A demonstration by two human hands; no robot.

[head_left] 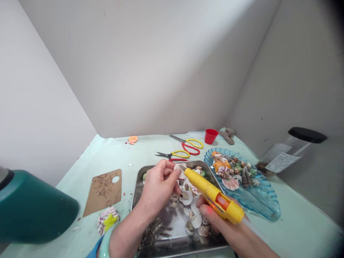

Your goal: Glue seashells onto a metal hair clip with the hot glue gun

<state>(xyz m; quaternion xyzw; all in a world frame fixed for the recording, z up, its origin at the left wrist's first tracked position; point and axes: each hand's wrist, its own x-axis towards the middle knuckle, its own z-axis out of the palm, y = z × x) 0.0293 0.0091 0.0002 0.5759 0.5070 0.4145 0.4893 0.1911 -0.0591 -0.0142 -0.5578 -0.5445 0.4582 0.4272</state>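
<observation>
My left hand (158, 186) is closed in a pinch on a pale scallop shell (179, 170), held above a metal tray (137, 188) of several seashells. My right hand (223, 224) grips a yellow glue gun (212, 195), and its nozzle tip touches the shell held by my left hand. Both hands hover over the tray at the table's near middle.
A blue shell-shaped glass dish (264, 204) with several shells lies right of the tray. Two scissors (188, 145) and a red cup (211, 136) lie behind. A brown card (103, 191), a shell piece with a yellow star (108, 219), a teal object (32, 209) and a jar (292, 148) surround them.
</observation>
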